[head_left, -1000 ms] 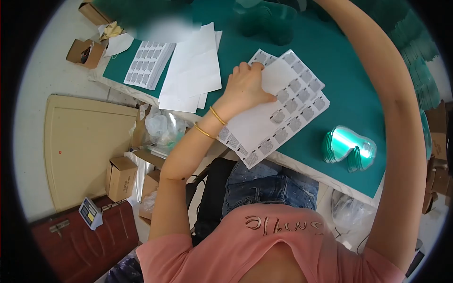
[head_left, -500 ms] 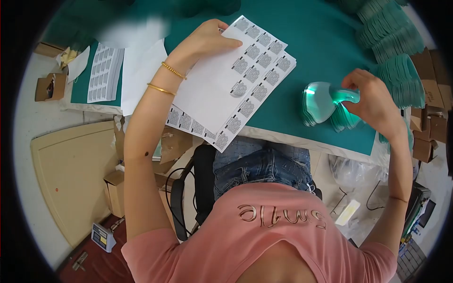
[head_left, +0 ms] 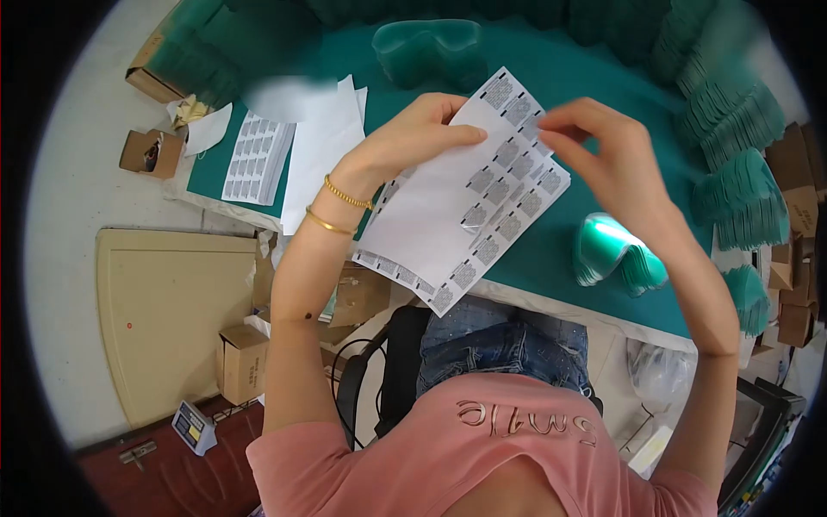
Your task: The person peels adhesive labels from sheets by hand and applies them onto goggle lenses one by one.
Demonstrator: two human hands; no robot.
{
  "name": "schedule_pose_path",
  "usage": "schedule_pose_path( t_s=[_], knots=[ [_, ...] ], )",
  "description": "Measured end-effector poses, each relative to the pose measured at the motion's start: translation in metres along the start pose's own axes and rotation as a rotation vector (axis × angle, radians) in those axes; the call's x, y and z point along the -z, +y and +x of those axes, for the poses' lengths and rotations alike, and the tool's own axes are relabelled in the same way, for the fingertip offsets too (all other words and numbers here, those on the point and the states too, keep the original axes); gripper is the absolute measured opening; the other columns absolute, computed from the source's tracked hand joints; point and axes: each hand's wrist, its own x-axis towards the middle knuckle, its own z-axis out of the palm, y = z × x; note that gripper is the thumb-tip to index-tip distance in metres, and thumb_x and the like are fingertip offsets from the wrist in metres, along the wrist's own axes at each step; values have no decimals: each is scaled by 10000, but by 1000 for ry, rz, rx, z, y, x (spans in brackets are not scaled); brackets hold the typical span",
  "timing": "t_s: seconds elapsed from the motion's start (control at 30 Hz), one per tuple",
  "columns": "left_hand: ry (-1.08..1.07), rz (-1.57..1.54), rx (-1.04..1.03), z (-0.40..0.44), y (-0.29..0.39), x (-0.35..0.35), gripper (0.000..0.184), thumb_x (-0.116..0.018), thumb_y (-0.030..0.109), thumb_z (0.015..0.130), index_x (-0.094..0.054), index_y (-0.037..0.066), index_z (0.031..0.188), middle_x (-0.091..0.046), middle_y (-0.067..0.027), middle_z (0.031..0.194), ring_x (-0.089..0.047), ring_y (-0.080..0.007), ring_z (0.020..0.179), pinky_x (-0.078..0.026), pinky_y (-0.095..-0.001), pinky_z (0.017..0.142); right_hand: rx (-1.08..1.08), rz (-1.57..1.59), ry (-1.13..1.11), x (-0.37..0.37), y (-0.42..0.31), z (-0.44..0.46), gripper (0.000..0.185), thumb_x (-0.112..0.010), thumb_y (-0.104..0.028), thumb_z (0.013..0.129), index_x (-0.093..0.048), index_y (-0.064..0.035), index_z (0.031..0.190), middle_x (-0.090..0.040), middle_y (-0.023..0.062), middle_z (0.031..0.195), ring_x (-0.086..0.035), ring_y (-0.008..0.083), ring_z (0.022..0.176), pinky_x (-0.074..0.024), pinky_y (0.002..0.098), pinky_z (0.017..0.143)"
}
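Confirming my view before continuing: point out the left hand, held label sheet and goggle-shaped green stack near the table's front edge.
Left hand (head_left: pixel 403 140): head view, back of hand.
Label sheet (head_left: pixel 422 207): head view, blank white area.
Goggle-shaped green stack (head_left: pixel 599 247): head view, left lobe.

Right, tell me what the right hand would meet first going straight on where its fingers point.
The right hand would likely meet the edge of the printed sheet first; its fingertips look right beside it, though depth is unclear and they may touch.
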Motion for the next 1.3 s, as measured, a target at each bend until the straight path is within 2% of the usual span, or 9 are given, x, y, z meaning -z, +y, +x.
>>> schedule_pose_path(
  t_s=[0.53, 0.6, 0.73, 0.8, 0.83, 1.1, 1.2, 1.27, 1.3],
  knots=[
    [104, 23, -235, -39, 11, -21, 252, -612, 220, 942, -618, 4, 1073, -661, -19, 954, -587, -55, 828, -482, -217, 719, 359, -113, 241, -28, -20, 16, 111, -726, -26, 765, -653, -2, 844, -644, 96, 826, -626, 268, 729, -511, 331, 625],
    [88, 12, -229, -40, 15, -21, 254, -614, 223, 941, -619, 5, 1071, -662, -19, 952, -587, -53, 828, -482, -216, 719, 300, -75, 185, -27, -18, 14, 77, -677, -2, 847, -662, 31, 915, -651, 84, 868, -623, 165, 739, -498, 255, 625],
    [9, -31, -171, -38, 17, -17, 261, -624, 227, 935, -623, 3, 1069, -665, -19, 950, -594, -49, 836, -486, -211, 721, 33, 120, 74, -20, -19, 13, 112, -668, -78, 857, -676, 20, 912, -671, 82, 824, -625, 176, 723, -478, 269, 606],
    [-22, -86, -172, -34, 14, -16, 276, -630, 228, 930, -623, -1, 1084, -666, -22, 968, -602, -54, 843, -488, -207, 728, -278, 397, -33, -16, -18, 13, 180, -645, -139, 904, -685, 31, 946, -682, 59, 831, -609, 110, 746, -463, 236, 614],
    [-55, -140, -172, -31, 12, -15, 293, -637, 229, 926, -622, -6, 1100, -667, -26, 985, -610, -58, 851, -491, -204, 735, -275, 395, -33, -15, -14, 14, 180, -645, -139, 904, -685, 31, 946, -682, 59, 831, -609, 110, 746, -463, 236, 614],
    [-172, -203, -29, 22, -42, 13, 456, -667, 194, 889, -544, -32, 1265, -660, -90, 1109, -643, -135, 930, -506, -273, 834, -488, 980, 127, 9, 39, 4, 217, -599, -125, 955, -642, 63, 1054, -668, 126, 1044, -644, 150, 971, -508, 263, 919],
    [353, 626, -46, 26, -50, 2, 604, -688, 148, 825, -461, -60, 1344, -582, -220, 1211, -596, -312, 1076, -482, -365, 910, -503, 992, 209, 21, 48, -6, 192, -599, -113, 954, -654, 54, 1031, -674, 103, 1017, -642, 139, 939, -514, 255, 889],
    [675, 912, -552, 13, -35, -18, 576, -685, 148, 850, -481, -17, 1363, -595, -190, 1207, -591, -297, 1079, -481, -307, 892, -502, 919, 238, 26, 40, -9, 188, -608, -112, 948, -661, 54, 1020, -677, 96, 1002, -640, 131, 912, -514, 249, 866],
    [587, 608, -525, 5, -17, -30, 490, -648, 135, 895, -512, 6, 1348, -594, -162, 1242, -586, -251, 1119, -469, -306, 936, -495, 848, 261, 27, 35, -10, 185, -617, -112, 942, -669, 54, 1008, -680, 90, 986, -639, 124, 886, -513, 243, 843]
  ],
)
